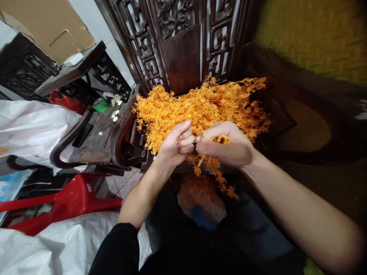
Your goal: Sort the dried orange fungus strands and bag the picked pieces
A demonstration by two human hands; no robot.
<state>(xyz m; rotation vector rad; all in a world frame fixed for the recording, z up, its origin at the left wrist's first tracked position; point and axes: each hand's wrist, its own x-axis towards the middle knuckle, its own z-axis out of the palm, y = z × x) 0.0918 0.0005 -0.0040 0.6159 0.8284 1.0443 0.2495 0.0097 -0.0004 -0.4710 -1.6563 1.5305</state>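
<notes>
A big heap of orange artificial flower sprays lies on a dark wooden seat in front of me. Both my hands meet just over its near edge. My left hand is closed, fingers curled and thumb up, pinching a bit of orange at its fingertips. My right hand is closed around an orange artificial flower sprig, whose branching end hangs below the palm. The fingertips of the two hands nearly touch. Under them, between my legs, a bag shows more orange pieces inside.
A carved dark wooden chair back stands behind the heap. At the left are a wooden armrest table with a green tape roll and small white flowers, a red plastic stool, and white sacks.
</notes>
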